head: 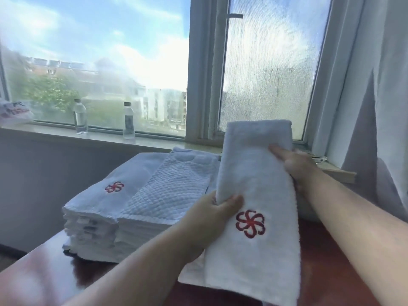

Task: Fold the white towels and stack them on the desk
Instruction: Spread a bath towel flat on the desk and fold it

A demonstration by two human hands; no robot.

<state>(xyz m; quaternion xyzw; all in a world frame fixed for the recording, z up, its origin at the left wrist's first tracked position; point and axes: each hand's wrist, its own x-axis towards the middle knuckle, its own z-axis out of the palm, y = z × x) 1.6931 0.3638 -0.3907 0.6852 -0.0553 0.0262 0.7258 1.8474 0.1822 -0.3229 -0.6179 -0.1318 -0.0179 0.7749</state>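
I hold a folded white towel with a red flower emblem up above the dark red-brown desk, its lower end hanging toward me. My left hand pinches its left edge, thumb on the front. My right hand grips its right edge higher up, thumb pressed on the front, fingers hidden behind the cloth. To the left, a tall stack of folded white towels stands on the desk; its top layer shows a red emblem and a quilted white cloth.
Two clear water bottles stand on the windowsill behind the desk. A white bag with red print lies at the sill's left end. A grey curtain hangs at the right.
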